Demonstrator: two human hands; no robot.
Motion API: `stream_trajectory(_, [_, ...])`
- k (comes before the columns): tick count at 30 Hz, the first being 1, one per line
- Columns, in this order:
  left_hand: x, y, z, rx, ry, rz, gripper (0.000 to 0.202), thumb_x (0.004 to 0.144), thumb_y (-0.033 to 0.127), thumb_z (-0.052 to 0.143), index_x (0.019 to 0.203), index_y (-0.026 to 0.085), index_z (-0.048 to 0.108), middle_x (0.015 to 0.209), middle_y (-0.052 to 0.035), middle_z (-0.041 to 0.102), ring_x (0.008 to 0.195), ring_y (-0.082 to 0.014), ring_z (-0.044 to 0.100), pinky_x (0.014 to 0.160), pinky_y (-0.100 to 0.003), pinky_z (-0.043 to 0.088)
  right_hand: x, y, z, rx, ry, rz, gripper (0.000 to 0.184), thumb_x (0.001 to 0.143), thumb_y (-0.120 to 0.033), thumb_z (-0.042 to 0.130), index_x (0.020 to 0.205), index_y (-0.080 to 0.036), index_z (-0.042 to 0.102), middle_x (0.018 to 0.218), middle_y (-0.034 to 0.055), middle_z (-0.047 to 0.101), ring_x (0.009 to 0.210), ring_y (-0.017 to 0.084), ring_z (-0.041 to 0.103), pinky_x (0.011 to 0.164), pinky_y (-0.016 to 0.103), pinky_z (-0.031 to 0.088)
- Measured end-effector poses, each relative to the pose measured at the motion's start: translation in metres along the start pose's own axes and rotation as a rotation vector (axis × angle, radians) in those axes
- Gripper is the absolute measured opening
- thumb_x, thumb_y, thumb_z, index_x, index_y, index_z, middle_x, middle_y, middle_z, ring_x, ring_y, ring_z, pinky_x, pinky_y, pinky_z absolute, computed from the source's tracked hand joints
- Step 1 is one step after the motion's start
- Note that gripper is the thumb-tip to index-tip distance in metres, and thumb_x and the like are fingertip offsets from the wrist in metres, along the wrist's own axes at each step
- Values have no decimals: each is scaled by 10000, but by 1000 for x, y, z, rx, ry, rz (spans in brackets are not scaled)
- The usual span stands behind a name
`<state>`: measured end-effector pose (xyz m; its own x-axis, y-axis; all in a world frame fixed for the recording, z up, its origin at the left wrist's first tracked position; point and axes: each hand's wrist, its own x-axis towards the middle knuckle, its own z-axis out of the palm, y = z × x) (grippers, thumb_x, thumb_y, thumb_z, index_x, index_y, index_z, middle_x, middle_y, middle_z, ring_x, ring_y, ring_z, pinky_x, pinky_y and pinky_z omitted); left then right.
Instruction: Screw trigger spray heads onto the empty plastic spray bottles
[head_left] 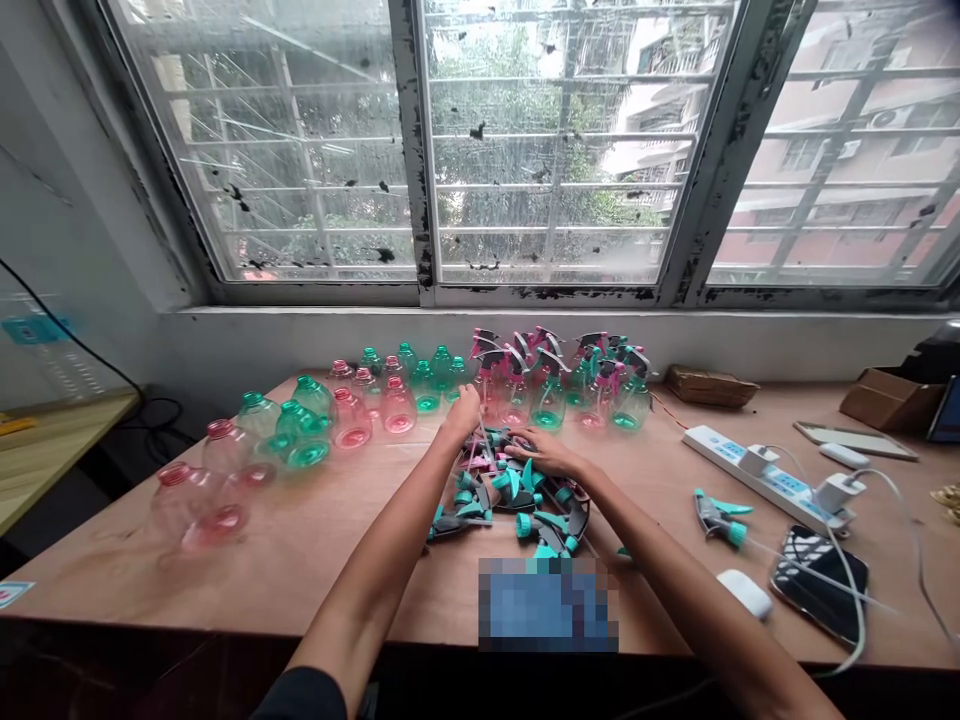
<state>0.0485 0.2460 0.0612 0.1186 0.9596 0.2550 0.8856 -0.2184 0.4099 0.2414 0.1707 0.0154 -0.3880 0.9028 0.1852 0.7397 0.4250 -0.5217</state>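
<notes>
My left hand (463,408) is closed in a pinch at the back of a heap of trigger spray heads (517,482). A thin pale tube (481,436) runs down from its fingertips into the heap. My right hand (549,453) lies over the heap's back right side, its fingers stretched across pink and dark spray heads; whether it touches one is hard to make out. Teal and grey spray heads lie tangled in front of both hands. Behind them stand pink and green bottles (548,402) with spray heads fitted.
Pink and green bottles without spray heads (351,420) stand along the left and back. To the right lie a loose teal spray head (720,517), a power strip (761,475) with chargers, a phone (819,580), a white case (744,594) and a brown package (710,387). Windows line the back.
</notes>
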Motion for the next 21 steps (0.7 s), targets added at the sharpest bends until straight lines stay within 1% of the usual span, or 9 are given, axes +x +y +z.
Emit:
stream_trajectory(3, [6,-8,-3,-4,-13,38,325,966,299,624,1256,159,582,1257,-99,621,1051,-245,659,878,-444,566,10,-8,11,-5,13,-17,329,973,-318,622,1276,-194,592,1329,100,608,1124,282,632,939,510,530])
stream_trajectory(6, [7,-20,-10,-23,-29,81,315,969,299,619,1252,164,585,1257,-96,622,1050,-242,659,878,-443,566,19,-18,21,-4,23,-38,330,973,-318,621,1277,-195,592,1329,101,608,1131,284,629,945,515,526])
stream_trajectory(8, [4,-31,-18,-40,-37,104,304,972,298,614,1246,169,590,1257,-96,623,1047,-238,659,879,-438,566,23,-24,24,11,24,-64,316,976,-314,617,1268,-197,599,1328,100,610,1130,281,629,947,512,526])
stream_trajectory(10, [-2,-43,-31,-60,-33,121,294,975,298,610,1240,172,594,1254,-94,626,1040,-234,661,876,-433,568,22,-29,22,37,28,-96,306,981,-310,610,1266,-199,602,1329,99,613,1130,277,632,950,508,525])
stream_trajectory(13, [-13,-64,-56,-81,26,135,292,974,297,612,1235,168,596,1243,-93,631,1029,-231,665,867,-429,572,12,-28,6,84,63,-111,308,990,-314,594,1277,-201,597,1342,101,611,1155,281,624,975,519,510])
stream_trajectory(15, [-20,-79,-75,-86,125,126,297,972,297,615,1238,165,593,1243,-94,630,1033,-233,665,869,-433,571,1,-22,-10,113,108,-96,322,1006,-333,562,1298,-198,583,1360,107,605,1191,286,608,1002,531,489])
stream_trajectory(17, [-24,-92,-90,-84,261,97,321,968,296,620,1259,165,581,1269,-98,616,1064,-247,654,887,-451,562,-13,-13,-26,138,146,-76,342,1026,-349,513,1327,-192,559,1363,115,610,1218,279,598,1018,512,483])
stream_trajectory(19, [-25,-102,-97,-79,365,60,345,965,296,623,1281,170,568,1305,-103,595,1101,-261,638,912,-471,550,-25,-4,-39,148,167,-45,338,1034,-347,477,1324,-197,566,1339,124,633,1213,261,607,1009,460,501])
stream_trajectory(21, [-24,-108,-95,-78,404,24,351,963,297,627,1284,170,567,1314,-104,590,1115,-266,632,923,-479,543,-36,4,-46,144,171,-7,321,1020,-330,483,1291,-202,601,1301,135,661,1178,261,631,984,429,520])
